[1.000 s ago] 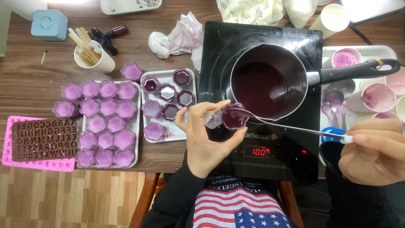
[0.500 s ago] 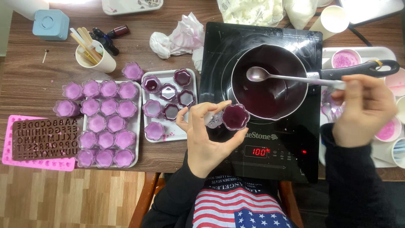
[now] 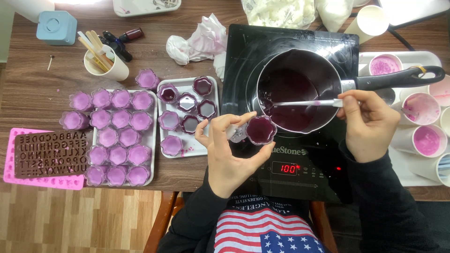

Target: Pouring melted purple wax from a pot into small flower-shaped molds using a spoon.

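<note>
My left hand (image 3: 229, 150) holds a small clear flower-shaped cup (image 3: 260, 130) filled with dark purple liquid, just over the front edge of the black induction cooktop (image 3: 300, 164). My right hand (image 3: 368, 124) grips the handle of a metal spoon (image 3: 300, 102), whose bowl dips into the dark purple liquid at the left side of the saucepan (image 3: 300, 89). The pan sits on the cooktop with its black handle (image 3: 398, 77) pointing right, just above my right hand.
Two white trays at left hold several flower cups: pale purple set ones (image 3: 117, 136) and darker ones (image 3: 187, 112). A pink letter mould (image 3: 44, 157) lies far left. A paper cup of wooden sticks (image 3: 101, 61), crumpled tissue (image 3: 199, 42) and stained paper cups (image 3: 422, 122) surround the cooktop.
My right hand moved the spoon from the held cup up over the pan, then lowered its bowl into the liquid. My left hand and the cup stayed put.
</note>
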